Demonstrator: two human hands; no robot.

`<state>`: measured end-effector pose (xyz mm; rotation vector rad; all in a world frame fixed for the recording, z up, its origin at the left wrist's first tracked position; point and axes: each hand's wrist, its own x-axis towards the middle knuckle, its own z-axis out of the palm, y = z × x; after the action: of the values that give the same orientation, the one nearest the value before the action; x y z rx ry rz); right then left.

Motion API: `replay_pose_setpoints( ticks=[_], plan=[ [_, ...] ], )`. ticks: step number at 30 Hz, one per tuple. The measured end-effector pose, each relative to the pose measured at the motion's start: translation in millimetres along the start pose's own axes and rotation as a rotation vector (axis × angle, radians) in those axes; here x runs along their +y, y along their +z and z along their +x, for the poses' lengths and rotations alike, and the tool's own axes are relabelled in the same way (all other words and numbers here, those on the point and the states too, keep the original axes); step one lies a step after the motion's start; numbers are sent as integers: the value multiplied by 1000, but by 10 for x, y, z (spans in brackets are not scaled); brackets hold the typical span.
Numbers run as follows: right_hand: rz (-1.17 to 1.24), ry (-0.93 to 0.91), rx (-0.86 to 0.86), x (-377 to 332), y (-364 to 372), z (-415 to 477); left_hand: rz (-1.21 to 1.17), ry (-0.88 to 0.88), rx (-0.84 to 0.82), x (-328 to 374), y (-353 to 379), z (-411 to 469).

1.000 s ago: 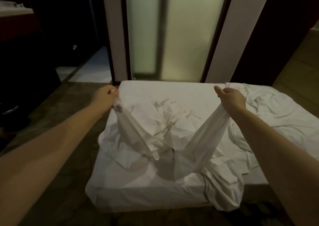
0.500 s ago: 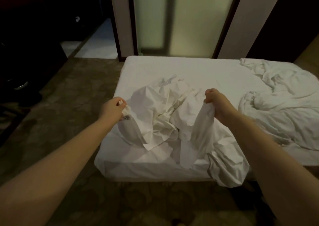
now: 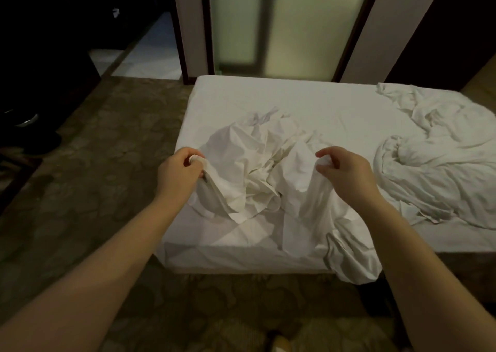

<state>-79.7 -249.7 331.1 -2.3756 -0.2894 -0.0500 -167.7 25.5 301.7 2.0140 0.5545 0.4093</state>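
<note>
The bed lies before me, a crumpled white sheet heaped on its near corner. Both my arms reach forward, apart: my left hand and right hand each pinch a bunched edge of it.

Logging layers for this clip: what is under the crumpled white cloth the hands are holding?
The crumpled cloth lies on the sheeted bed, which is bare around it. Whatever sits beneath the heap itself is covered.
</note>
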Motion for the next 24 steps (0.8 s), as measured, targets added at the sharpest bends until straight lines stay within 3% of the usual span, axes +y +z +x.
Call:
replay_pose_setpoints(
  ticks=[7,14,17,20,22,24],
  plan=[
    [-142,-55,-88,-68,-40,-61,-71,-78,-12,-54,49,25],
    [-206,-32,327,-130,-488,-194,-139,-46,-35,87,-9,148],
    [-167,84,372,-56,-468,-330,-183,-91,-108,-12,103,93],
    [171,262,496,20,-492,-453,-309,-165,-139,-22,124,10],
    [516,301,595,-5,-574,-547,-438,-191,-117,29,52,-9],
    [710,318,622,-28,-635,-596,-497,-166,-82,81,-50,-28]
  ],
)
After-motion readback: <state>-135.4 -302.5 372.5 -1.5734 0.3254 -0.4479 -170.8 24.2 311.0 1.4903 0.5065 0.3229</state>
